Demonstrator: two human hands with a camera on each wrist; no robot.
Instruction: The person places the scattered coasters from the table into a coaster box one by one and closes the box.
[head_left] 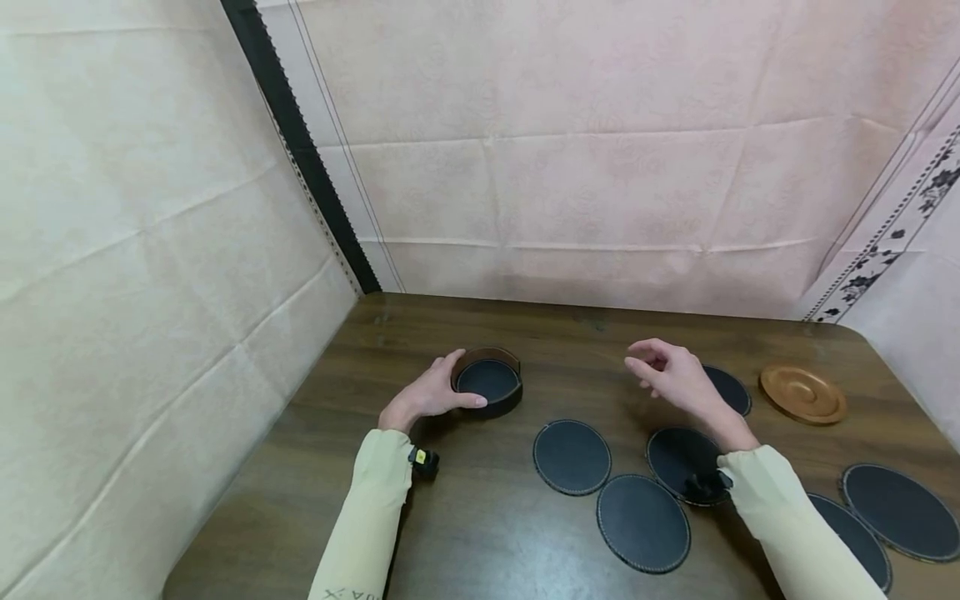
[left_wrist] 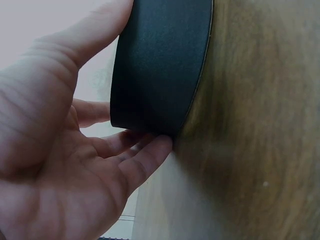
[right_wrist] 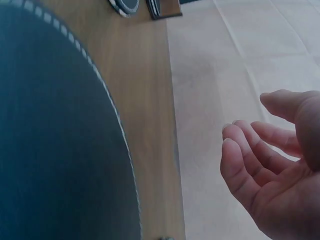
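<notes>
My left hand (head_left: 431,389) grips a round black coaster holder (head_left: 510,407) on the table, thumb on its near side and fingers around its far side. Brown shows on the holder's inner back wall, and a black round coaster (head_left: 486,379) lies inside it. In the left wrist view, thumb and fingertips touch the holder's dark side wall (left_wrist: 155,65). Over the table, my right hand (head_left: 675,375) hovers with loosely bent fingers and nothing in them. Beneath and beside that arm lie a stitched black coaster (head_left: 675,454) and another coaster (head_left: 729,389), partly hidden by the hand.
Two more black coasters lie between the arms, one farther back (head_left: 572,457) and a nearer coaster (head_left: 643,525). At right are a large coaster (head_left: 900,511), a sleeve-overlapped coaster (head_left: 855,542) and a round brown wooden dish (head_left: 802,394). Cloth-covered walls (head_left: 562,192) border the table (head_left: 487,517).
</notes>
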